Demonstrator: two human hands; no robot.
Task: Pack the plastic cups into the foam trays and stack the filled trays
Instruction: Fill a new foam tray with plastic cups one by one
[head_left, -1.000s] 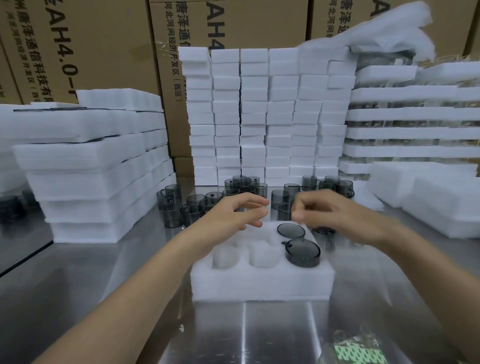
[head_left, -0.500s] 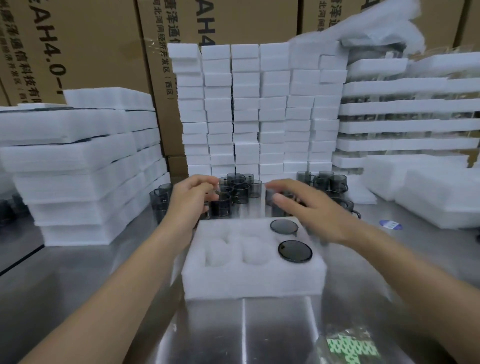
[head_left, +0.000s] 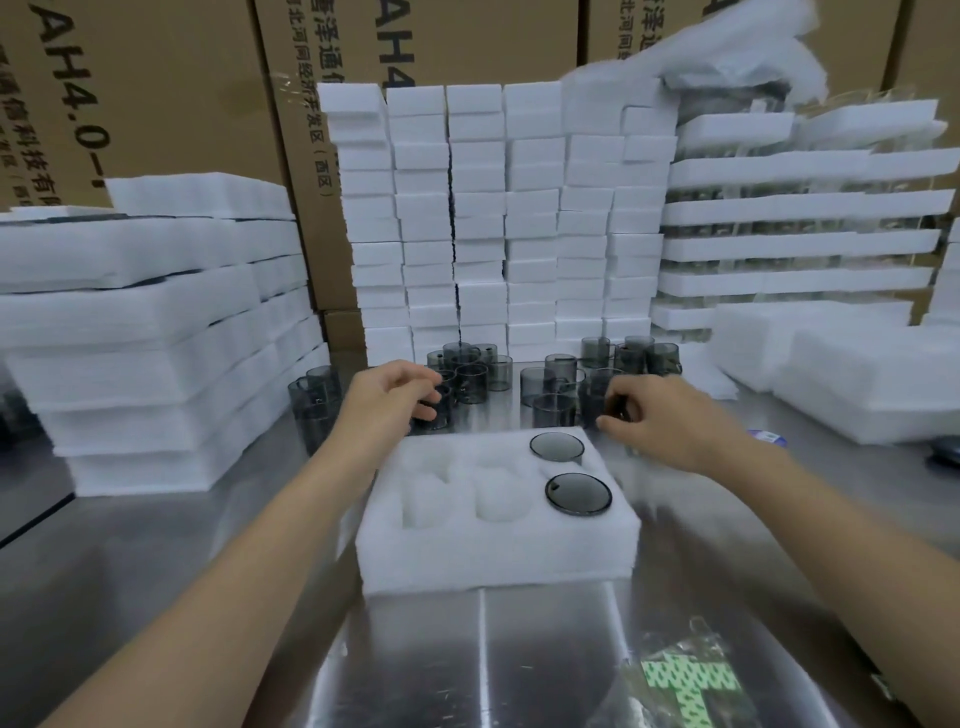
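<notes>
Compared with one second ago, the left hand (head_left: 387, 397) is no longer above the foam tray (head_left: 493, 561). It is beyond the far edge, fingers curled round the near-left cup (head_left: 440, 415). The right hand (head_left: 670, 421) is past the tray's far right corner, fingers curled on the near-right cup (head_left: 595, 397). The hands are farther apart.

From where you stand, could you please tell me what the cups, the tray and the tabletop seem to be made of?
The cups look like smoky grey clear plastic, glossy; you see through their walls. The tray looks like white foam, matte, soft and fuzzy-edged. The tabletop is likely stainless steel, brushed; it gives blurry reflections.
</notes>
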